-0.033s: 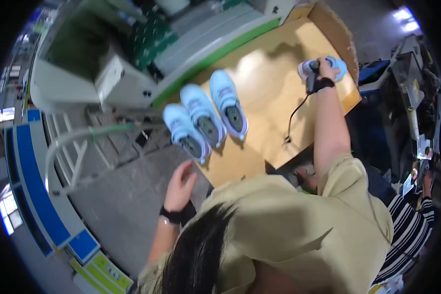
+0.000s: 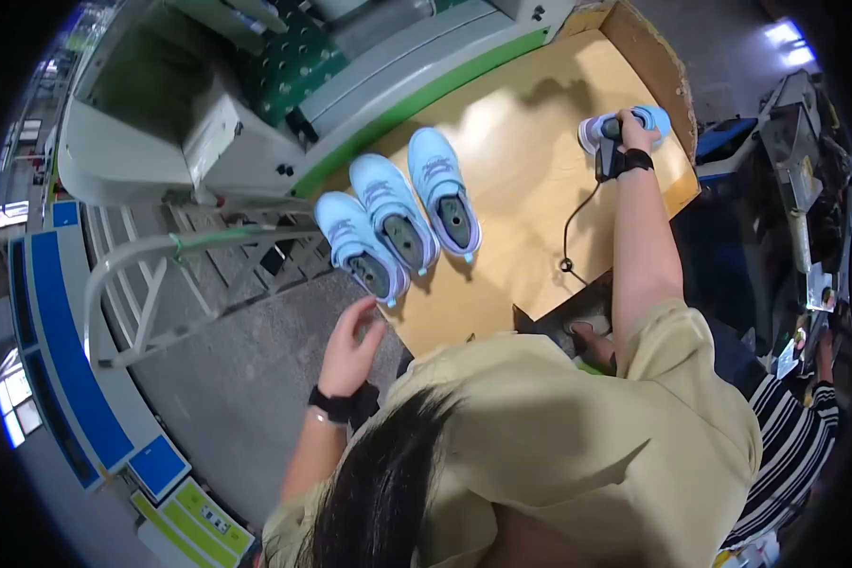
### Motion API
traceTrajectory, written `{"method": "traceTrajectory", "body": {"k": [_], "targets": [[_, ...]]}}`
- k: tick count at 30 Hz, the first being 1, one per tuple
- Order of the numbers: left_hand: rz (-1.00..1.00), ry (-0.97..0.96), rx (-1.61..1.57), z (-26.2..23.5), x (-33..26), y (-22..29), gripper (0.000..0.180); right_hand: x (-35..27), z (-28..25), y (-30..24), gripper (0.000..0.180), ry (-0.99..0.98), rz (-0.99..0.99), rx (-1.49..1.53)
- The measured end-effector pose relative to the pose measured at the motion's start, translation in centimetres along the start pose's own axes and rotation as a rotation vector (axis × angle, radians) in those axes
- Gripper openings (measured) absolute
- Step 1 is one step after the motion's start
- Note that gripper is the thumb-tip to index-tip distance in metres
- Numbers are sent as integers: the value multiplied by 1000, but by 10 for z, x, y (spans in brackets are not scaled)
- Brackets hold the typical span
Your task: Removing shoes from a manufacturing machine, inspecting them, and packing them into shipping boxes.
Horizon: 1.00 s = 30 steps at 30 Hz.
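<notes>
Three light-blue sneakers with lavender soles stand on the tan tabletop: a left one, a middle one and a right one. Their toes point away from me, their dark openings towards me. My left hand is open, thumb and fingers apart, its fingertips close to the left sneaker's heel; whether they touch cannot be made out. At the far right, my right hand is closed on another light-blue sneaker, lying crosswise. A dark device with a black cord sits by that hand. Both wrists wear black bands.
A large pale machine with a green edge borders the table's far left. Cardboard walls its far right corner. A bent metal rail stands left. A person in a striped top is at the lower right.
The view has shifted slightly, so the sneakers appear a little higher. My left hand has barely moved beside the left heel. My right hand stays on its sneaker.
</notes>
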<state>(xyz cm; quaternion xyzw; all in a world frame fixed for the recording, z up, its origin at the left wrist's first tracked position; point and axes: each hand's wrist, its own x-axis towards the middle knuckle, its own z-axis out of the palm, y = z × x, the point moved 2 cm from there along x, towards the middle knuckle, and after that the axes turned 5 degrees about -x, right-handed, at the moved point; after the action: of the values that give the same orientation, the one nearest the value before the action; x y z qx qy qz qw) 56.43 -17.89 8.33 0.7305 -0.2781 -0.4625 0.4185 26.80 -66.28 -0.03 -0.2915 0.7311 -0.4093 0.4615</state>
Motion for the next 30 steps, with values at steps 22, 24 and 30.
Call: {"method": "traceTrajectory", "body": {"k": [22, 24, 30], "targets": [[222, 186, 52, 147, 172, -32, 115, -224, 31, 156, 86, -491, -832, -583], [186, 164, 85, 143, 165, -31, 115, -214, 22, 158, 88, -573, -742, -461], [224, 128, 178, 125, 155, -36, 115, -216, 21, 171, 93, -638, -744, -379]]}}
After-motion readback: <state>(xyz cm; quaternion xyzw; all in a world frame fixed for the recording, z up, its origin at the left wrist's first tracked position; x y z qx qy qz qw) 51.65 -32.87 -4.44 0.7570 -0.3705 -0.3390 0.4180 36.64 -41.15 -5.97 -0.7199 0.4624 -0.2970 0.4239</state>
